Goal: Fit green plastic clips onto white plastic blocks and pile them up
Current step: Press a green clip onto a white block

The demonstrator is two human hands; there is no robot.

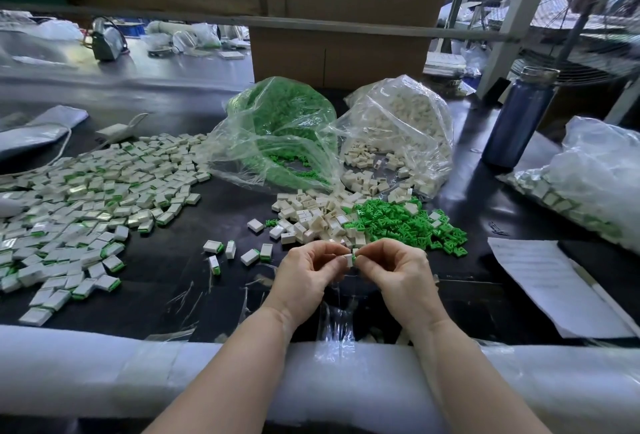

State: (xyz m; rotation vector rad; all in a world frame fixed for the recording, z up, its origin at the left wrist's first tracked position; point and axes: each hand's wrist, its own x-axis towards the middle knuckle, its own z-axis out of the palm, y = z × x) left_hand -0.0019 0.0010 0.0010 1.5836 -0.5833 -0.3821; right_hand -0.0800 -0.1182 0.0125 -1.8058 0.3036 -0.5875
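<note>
My left hand [308, 272] and my right hand [394, 272] meet above the dark table, both pinching one white block [347, 259] with a green clip [354, 258] at its right end. Just behind my hands lies a heap of loose white blocks [311, 217], and to its right a heap of loose green clips [405, 222]. A wide pile of fitted blocks [93, 198] covers the left of the table. Several fitted blocks [239, 252] lie scattered near my left hand.
An open clear bag of green clips [280, 132] and a clear bag of white blocks [398, 132] lie behind the heaps. A dark blue bottle [519, 118] stands at the right, with another bag [588, 177] and paper sheets [550, 284]. White foam [104, 374] pads the near edge.
</note>
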